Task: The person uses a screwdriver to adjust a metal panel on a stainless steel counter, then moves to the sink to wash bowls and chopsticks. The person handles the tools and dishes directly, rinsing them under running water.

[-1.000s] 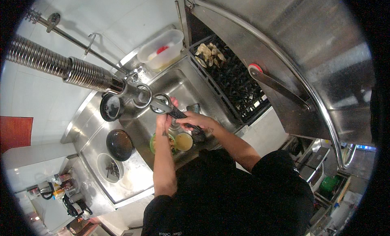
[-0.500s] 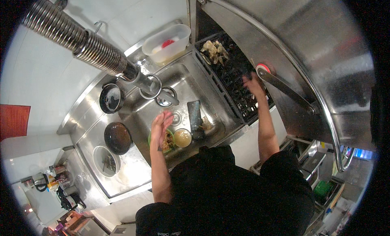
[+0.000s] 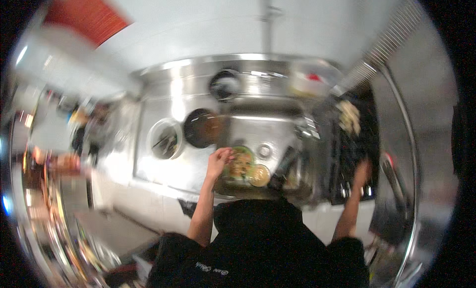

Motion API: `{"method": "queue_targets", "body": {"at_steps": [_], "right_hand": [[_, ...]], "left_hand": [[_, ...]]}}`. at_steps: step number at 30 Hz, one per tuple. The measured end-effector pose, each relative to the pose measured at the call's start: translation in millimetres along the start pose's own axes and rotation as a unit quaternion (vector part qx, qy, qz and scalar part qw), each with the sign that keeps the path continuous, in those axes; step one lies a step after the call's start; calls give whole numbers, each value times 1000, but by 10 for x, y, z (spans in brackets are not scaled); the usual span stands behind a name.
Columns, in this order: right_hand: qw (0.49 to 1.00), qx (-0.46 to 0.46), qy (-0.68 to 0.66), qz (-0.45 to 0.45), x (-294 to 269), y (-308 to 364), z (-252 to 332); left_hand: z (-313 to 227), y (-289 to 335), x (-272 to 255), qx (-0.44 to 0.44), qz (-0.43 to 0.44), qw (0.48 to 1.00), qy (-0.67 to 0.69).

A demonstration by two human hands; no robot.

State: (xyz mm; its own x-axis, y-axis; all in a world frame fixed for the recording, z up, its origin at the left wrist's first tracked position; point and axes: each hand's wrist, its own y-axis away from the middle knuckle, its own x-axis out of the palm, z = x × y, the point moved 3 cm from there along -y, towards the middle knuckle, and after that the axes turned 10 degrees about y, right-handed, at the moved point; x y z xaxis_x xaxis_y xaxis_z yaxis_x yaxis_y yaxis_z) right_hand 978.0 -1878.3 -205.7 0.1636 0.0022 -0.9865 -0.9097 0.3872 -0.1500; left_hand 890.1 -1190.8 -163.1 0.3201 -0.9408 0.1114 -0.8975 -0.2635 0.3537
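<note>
My left hand (image 3: 220,160) is at the left edge of a green bowl (image 3: 232,173) holding bits of food scraps, near the front of the steel sink (image 3: 263,127). Its fingers are loosely bent, with nothing visible in them; whether they touch the rim is unclear. A small round bowl of cloudy yellowish liquid (image 3: 259,176) sits just right of the green one. Over at the right, my right hand (image 3: 363,174) is over the black rack-like surface (image 3: 342,151) beside the sink, its fingers smeared by motion. Pale, crumpled scraps (image 3: 349,117) lie farther back on that surface.
Left of the sink stand a dark pan (image 3: 199,128) and a white bowl with dark contents (image 3: 165,139). Behind are a small black pan (image 3: 224,84) and a translucent tub (image 3: 313,77). A dark oblong object (image 3: 284,165) lies in the sink. A curved metal bar (image 3: 409,139) runs along the right.
The view has turned, so the sink now appears square on and everything is blurred. My left hand's spread fingers have bent beside the green bowl. My right hand remains over the black surface.
</note>
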Motion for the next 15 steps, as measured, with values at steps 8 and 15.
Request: {"method": "queue_targets", "body": {"at_steps": [8,15], "right_hand": [[983,-58,-20,-172,-675,551,534],[931,2,-328,160,-1297,1632,2471]], "left_hand": [[-332,-318,-2574,166,-435,841,-276],[500,-1408,-3642,-99,-206,853,-469]]}}
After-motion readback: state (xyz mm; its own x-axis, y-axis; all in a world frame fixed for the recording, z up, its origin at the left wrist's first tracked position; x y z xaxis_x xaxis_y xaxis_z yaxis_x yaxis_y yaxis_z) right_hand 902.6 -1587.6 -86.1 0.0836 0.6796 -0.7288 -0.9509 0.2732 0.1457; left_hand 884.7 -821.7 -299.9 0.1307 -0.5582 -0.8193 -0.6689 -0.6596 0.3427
